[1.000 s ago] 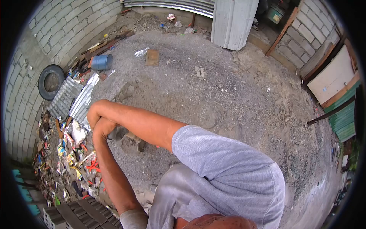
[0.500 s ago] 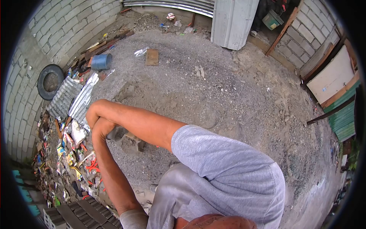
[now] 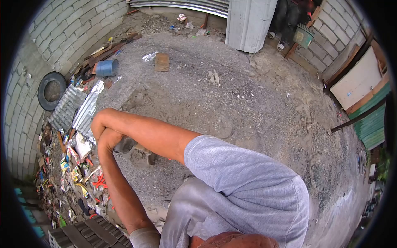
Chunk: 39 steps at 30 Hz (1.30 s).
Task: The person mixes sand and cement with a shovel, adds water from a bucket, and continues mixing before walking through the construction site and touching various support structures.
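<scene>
The bucket [image 3: 106, 67] lies on the ground [image 3: 198, 91], left of the board [image 3: 162, 62]; the tyre [image 3: 42, 91] is nearer and further left, beside the roofing sheets [image 3: 67, 108], with litter [image 3: 84, 147] before them and blocks [image 3: 82, 236] nearer still

Wearer's shirt [image 3: 248, 177]: heather grey
Tyre [image 3: 52, 91]: black
Bucket [image 3: 106, 67]: blue
Flat board [image 3: 161, 62]: brown
Block wall [image 3: 82, 27]: grey, staggered rectangular pattern
Door panel [image 3: 356, 87]: off-white
Corrugated sheet [image 3: 373, 128]: green, striped by ridges
Ground [image 3: 231, 99]: mottled grey-brown

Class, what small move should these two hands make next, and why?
Probably part the left hand from the right hand: they overlap, so neither looks free, and a co-worker with a bucket is in view ahead. Whether either hand grips anything is hidden.
</scene>
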Each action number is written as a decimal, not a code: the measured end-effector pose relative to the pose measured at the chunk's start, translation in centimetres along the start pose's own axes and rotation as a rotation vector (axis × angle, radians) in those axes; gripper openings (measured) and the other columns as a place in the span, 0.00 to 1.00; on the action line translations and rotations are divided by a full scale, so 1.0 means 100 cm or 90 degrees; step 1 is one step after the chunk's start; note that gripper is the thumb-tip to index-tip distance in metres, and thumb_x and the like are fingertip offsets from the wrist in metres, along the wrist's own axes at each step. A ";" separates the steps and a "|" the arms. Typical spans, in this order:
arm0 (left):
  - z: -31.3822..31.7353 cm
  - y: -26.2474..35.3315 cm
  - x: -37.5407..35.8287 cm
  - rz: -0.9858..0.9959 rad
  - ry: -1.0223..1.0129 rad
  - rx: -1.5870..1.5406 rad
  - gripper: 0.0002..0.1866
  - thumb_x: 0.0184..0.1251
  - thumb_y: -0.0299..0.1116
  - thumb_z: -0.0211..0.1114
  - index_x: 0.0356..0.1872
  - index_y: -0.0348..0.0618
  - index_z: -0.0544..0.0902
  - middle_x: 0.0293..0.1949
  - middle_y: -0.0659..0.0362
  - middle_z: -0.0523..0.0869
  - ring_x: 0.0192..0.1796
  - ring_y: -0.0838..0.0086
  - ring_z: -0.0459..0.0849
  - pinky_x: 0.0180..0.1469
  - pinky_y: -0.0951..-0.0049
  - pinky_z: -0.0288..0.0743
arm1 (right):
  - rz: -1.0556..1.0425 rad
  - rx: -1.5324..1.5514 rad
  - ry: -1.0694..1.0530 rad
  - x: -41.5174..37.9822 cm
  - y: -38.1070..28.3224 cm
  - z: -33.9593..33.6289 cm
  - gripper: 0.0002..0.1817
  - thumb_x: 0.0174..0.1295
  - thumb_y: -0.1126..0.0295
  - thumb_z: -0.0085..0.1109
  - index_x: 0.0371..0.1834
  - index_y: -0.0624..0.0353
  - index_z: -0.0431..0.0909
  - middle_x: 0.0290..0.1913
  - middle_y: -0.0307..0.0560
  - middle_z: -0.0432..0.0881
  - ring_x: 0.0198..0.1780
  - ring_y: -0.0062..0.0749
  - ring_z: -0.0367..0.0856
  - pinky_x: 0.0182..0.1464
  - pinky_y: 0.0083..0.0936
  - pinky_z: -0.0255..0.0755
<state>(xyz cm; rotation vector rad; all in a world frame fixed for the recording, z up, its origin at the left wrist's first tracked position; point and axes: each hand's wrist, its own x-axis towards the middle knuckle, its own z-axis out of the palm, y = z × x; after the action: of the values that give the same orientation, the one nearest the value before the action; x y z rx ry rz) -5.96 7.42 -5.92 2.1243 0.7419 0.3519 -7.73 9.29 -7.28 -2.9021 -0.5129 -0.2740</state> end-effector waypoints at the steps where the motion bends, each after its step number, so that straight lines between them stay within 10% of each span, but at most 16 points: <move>1: -0.001 -0.002 0.000 0.000 0.000 0.001 0.17 0.58 0.31 0.69 0.49 0.39 0.83 0.54 0.55 0.83 0.58 0.65 0.79 0.60 0.64 0.71 | -0.002 0.002 0.000 0.001 -0.001 0.000 0.18 0.63 0.71 0.50 0.56 0.58 0.77 0.54 0.46 0.78 0.52 0.35 0.78 0.45 0.32 0.73; 39: -0.017 -0.006 0.004 0.011 -0.005 -0.038 0.16 0.62 0.32 0.66 0.51 0.40 0.83 0.54 0.56 0.83 0.58 0.68 0.79 0.60 0.66 0.71 | -0.132 -0.072 -0.089 0.024 -0.017 -0.002 0.15 0.60 0.67 0.52 0.48 0.59 0.82 0.46 0.47 0.82 0.42 0.39 0.81 0.35 0.38 0.74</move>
<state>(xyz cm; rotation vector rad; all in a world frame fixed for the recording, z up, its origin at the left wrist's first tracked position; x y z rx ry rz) -6.71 9.00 -5.35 2.0763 0.7019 0.3705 -6.09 11.59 -6.34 -2.9932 -0.8502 -0.1313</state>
